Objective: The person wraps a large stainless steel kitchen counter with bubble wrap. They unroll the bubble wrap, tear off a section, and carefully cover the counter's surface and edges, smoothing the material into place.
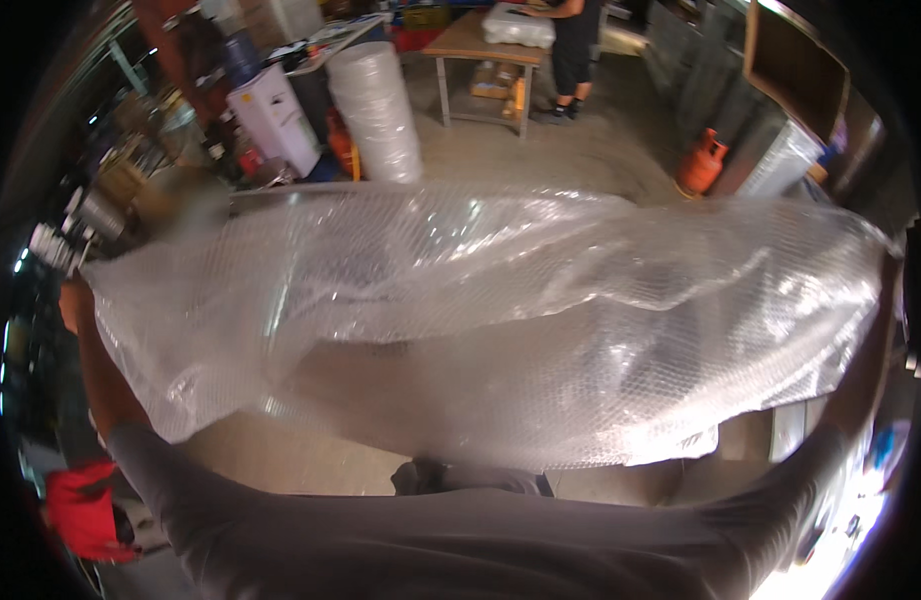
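A wide sheet of clear bubble wrap (621,320) is spread out between my raised arms, creased and shiny. At the far left, my left hand (73,303) is closed on one end of it. My right hand (892,265), dark and close to the picture's right rim, grips the opposite top corner; its separate fingers are hard to make out. Through the lower middle of the sheet a brownish surface shows dimly, and what it belongs to is hidden.
Beyond the sheet stands an upright roll of bubble wrap (374,110). Farther back, a person (573,45) is beside a wooden table (471,45) bearing a white wrapped bundle (519,26). Orange gas cylinders (701,163) stand at right and left; a white water dispenser (274,120) is at left.
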Demonstrator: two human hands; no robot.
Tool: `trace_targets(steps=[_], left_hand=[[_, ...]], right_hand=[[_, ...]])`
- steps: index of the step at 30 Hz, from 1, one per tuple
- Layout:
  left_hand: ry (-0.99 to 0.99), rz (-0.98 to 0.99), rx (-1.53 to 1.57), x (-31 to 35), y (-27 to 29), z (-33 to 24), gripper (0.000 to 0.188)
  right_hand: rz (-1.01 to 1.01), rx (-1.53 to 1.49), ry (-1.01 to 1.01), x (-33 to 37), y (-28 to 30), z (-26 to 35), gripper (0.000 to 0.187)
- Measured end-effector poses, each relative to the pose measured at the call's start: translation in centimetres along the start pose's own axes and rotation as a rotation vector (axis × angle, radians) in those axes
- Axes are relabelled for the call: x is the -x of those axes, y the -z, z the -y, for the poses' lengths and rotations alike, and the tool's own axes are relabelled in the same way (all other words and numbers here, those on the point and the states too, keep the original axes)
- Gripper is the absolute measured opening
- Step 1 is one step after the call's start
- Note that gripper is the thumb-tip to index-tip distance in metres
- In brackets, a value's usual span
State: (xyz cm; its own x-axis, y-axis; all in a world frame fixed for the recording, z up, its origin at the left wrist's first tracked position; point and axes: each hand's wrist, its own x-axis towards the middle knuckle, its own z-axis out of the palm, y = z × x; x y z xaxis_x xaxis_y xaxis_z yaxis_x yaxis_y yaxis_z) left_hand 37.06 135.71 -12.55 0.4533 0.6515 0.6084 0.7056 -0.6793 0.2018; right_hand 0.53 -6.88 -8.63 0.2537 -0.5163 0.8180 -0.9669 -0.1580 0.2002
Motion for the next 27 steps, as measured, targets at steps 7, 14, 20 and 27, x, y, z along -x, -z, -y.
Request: trace_targets(steps=[7, 14, 20, 27], left_hand=[[-0.29, 0.279, -0.09, -1.4, -15.5, -7.5, 0.057], [-0.433, 0.377, 0.013, -5.2, -27.7, -9.8, 0.057], [-0.716, 0.304, 0.098, -12.9, -34.2, -7.4, 0.052], [-1.03, 0.251, -0.094, -13.5, -43.2, -7.7, 0.049]], right_hand=[[0.126, -0.935, 0.235, 27.5, 17.1, 17.5, 0.047], [0.773, -0.796, 0.577, 56.2, 38.9, 26.5, 0.065], [0.367, -1.079, 0.052, 55.0, 39.0, 22.4, 0.032], [0.503, -1.341, -1.015, 62.8, 40.6, 18.5, 0.033]])
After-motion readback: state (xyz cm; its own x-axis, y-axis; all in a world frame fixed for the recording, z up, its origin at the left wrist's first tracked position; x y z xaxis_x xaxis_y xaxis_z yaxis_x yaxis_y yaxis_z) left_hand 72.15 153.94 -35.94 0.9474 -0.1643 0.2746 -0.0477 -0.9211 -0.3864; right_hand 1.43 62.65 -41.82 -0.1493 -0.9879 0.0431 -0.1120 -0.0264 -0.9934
